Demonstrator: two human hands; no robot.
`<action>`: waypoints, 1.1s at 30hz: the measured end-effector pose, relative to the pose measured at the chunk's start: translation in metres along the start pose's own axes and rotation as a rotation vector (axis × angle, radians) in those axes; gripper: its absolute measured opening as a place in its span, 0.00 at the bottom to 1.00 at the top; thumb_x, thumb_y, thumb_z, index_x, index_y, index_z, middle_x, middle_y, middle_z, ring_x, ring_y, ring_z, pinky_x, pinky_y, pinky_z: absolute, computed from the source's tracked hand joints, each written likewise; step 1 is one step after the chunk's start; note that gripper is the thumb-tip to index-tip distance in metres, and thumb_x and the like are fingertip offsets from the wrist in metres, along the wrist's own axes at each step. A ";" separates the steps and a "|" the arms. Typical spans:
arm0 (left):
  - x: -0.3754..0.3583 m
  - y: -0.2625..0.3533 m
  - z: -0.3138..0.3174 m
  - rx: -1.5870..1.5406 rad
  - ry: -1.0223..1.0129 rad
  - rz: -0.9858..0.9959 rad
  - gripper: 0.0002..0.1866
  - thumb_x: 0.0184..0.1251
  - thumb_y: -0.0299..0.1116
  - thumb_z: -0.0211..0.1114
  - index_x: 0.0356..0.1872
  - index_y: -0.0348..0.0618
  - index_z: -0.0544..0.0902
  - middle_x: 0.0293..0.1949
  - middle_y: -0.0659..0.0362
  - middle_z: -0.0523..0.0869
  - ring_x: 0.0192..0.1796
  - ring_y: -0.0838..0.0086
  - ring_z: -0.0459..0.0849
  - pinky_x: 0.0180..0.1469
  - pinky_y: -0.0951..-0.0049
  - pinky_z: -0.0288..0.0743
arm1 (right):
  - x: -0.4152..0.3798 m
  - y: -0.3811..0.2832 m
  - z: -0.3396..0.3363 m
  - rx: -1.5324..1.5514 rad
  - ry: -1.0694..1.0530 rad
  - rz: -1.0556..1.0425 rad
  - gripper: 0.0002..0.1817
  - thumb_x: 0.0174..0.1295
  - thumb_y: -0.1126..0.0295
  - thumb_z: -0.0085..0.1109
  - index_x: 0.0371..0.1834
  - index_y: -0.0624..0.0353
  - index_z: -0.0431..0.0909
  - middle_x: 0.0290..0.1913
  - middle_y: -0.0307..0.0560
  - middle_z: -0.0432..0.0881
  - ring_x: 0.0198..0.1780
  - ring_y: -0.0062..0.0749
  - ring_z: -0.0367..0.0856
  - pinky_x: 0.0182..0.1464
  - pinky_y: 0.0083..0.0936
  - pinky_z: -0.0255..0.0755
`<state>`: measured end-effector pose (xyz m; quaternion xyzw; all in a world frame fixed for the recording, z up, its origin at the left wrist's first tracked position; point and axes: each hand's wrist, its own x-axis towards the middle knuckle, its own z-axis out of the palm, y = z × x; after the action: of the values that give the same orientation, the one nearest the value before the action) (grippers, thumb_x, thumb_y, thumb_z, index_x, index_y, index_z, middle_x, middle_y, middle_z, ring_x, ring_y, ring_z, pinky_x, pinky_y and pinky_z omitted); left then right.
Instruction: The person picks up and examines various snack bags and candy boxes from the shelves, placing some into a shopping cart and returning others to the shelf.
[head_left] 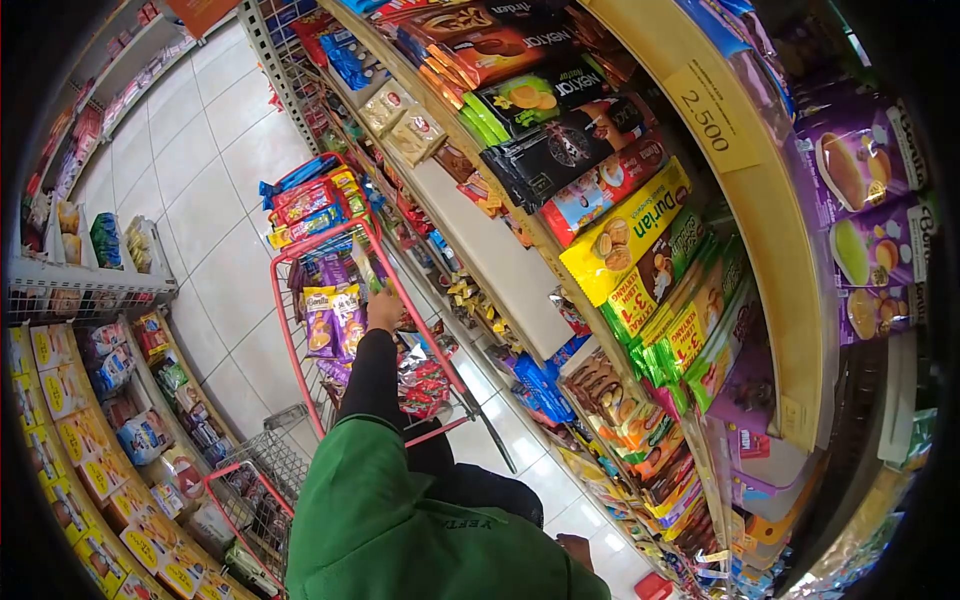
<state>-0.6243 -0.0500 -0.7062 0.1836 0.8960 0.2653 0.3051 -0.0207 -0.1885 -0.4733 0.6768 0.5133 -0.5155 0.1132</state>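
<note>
My left hand (pixel 383 308) reaches out over the red-framed shopping cart (pixel 291 340). Its fingers are closed on a snack packet (pixel 366 268) with pale and green colours, whose print is blurred. Below it in the cart lie purple and yellow snack packs (pixel 333 322) and several red shiny packs (pixel 425 382). More red and blue packs (pixel 304 203) fill the cart's far end. Low at my side, by the green shirt, is my right hand (pixel 575 548), only partly visible; its fingers cannot be made out.
On the right, shelves hold Nextar packs (pixel 535 100), a yellow Durian biscuit pack (pixel 627 240) and purple packs (pixel 865 165) behind a 2.500 price label (pixel 712 118). A wire basket (pixel 262 490) with a red rim stands at lower left, beside shelves of boxes (pixel 100 455). Tiled floor (pixel 225 230) runs between.
</note>
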 end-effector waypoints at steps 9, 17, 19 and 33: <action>-0.015 -0.019 -0.018 -0.482 0.077 -0.027 0.16 0.45 0.31 0.51 0.35 0.32 0.75 0.31 0.49 0.76 0.33 0.61 0.73 0.37 0.68 0.66 | 0.013 -0.027 0.003 0.301 0.095 0.194 0.14 0.51 0.67 0.51 0.35 0.68 0.74 0.30 0.48 0.79 0.28 0.30 0.79 0.25 0.21 0.70; -0.104 -0.028 -0.118 -1.629 -0.110 0.066 0.21 0.54 0.32 0.50 0.50 0.34 0.69 0.52 0.59 0.70 0.58 0.74 0.61 0.59 0.76 0.48 | 0.029 -0.014 0.010 0.394 0.115 0.214 0.12 0.52 0.68 0.49 0.35 0.65 0.75 0.29 0.46 0.79 0.29 0.28 0.79 0.25 0.20 0.70; -0.130 -0.005 -0.150 -1.626 -0.071 0.074 0.22 0.54 0.32 0.49 0.50 0.33 0.68 0.52 0.57 0.70 0.57 0.74 0.62 0.59 0.74 0.50 | 0.036 -0.015 0.008 0.348 0.129 0.134 0.12 0.52 0.69 0.49 0.35 0.65 0.76 0.29 0.46 0.79 0.28 0.28 0.79 0.26 0.20 0.70; -0.239 0.125 -0.221 -2.150 -0.946 0.839 0.18 0.57 0.33 0.47 0.48 0.38 0.72 0.60 0.51 0.59 0.64 0.58 0.51 0.63 0.57 0.43 | 0.009 -0.215 -0.017 0.465 0.009 -0.689 0.11 0.54 0.71 0.52 0.40 0.64 0.74 0.33 0.43 0.78 0.33 0.21 0.75 0.38 0.17 0.68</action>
<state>-0.5676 -0.1487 -0.3768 0.1901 -0.1003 0.8478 0.4847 -0.1862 -0.0760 -0.3919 0.4754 0.5799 -0.6225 -0.2241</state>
